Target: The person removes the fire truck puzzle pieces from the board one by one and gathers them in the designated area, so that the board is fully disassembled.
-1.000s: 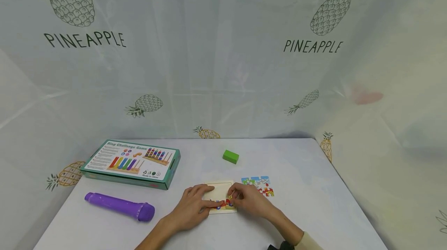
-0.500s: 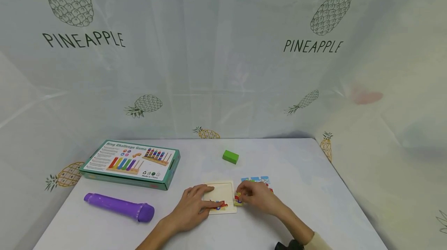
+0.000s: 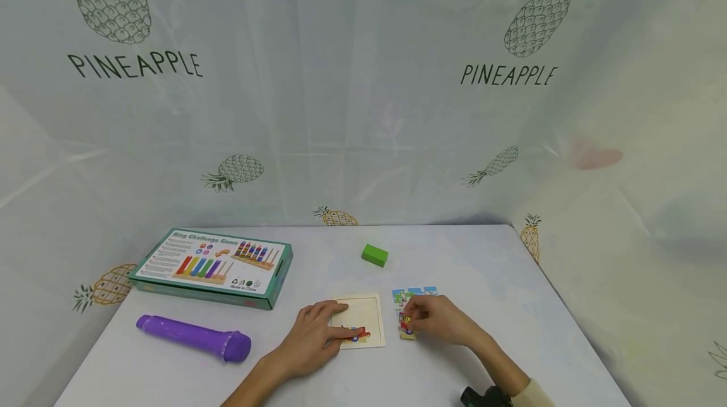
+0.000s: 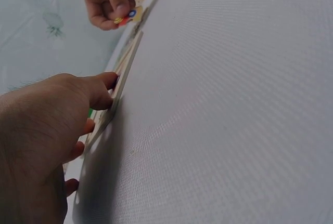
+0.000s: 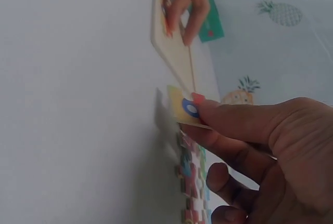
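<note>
My left hand (image 3: 309, 339) rests on a pale wooden puzzle board (image 3: 370, 314). One extended finger presses a red-and-yellow puzzle piece (image 3: 363, 333) lying in the board's lower left part. Right of the board, my right hand (image 3: 445, 320) pinches another puzzle piece (image 5: 182, 107) between thumb and fingers. That piece is yellow with a blue-and-white wheel and a red edge; it is raised above the table in the right wrist view. Behind the right hand lie several joined puzzle pieces (image 3: 420, 292), blue, green and red, partly hidden by the hand.
A green block (image 3: 375, 255) lies behind the board. At the left are a flat Ring Challenge Game box (image 3: 212, 267) and, nearer, a purple toy microphone (image 3: 193, 336). A white tabletop (image 3: 500, 281) bears everything, with a pineapple-print cloth behind it.
My right hand has lifted its puzzle piece out of the board's lower right part and carried it right, towards the joined pieces. My left hand stays in place.
</note>
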Available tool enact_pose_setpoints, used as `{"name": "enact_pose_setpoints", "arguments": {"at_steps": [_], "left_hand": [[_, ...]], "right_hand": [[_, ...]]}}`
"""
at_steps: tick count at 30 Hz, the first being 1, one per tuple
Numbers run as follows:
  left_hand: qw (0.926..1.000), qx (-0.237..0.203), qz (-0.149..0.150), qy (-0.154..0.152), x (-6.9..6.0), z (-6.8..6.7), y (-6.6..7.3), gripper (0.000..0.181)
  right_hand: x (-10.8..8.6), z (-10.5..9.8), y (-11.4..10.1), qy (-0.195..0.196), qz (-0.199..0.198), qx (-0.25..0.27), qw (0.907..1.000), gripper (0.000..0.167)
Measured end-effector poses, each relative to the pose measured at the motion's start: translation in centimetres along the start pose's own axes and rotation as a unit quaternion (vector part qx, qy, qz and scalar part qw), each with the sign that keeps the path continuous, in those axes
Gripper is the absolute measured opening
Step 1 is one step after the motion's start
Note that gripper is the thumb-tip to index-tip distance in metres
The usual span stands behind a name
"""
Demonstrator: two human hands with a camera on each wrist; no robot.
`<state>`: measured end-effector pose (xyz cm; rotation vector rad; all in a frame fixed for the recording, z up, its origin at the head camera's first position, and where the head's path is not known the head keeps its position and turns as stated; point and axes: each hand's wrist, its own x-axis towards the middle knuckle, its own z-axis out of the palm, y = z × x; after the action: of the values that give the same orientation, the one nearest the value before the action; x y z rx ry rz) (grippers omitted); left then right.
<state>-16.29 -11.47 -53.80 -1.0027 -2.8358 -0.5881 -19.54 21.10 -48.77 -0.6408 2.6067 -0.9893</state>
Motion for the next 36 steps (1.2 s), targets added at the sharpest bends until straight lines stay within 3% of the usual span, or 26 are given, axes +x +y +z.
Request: {"name": "enact_pose_setpoints", "arguments": {"at_steps": [12,18,36], "left_hand": [[0.9999,-0.011,-0.001,0.002,-0.1,0.0,0.1,0.05],[0.9999,-0.009,0.001,0.004,-0.1,-0.1,0.1,0.051],[0.9999,-0.007,0.003,0.007,0.0,0.1,-0.1,0.049]], "right_hand": [[-1.5,-2.7,1.2,-0.036,0.037,-0.01,0.9986,0.013],[-2.1,-3.8,2.3,-0.03,0.033,-0.03,0.9985,0.011],[-2.6,-4.6,3.3,-0.024,0.057,-0.042,0.9972,0.014]]}}
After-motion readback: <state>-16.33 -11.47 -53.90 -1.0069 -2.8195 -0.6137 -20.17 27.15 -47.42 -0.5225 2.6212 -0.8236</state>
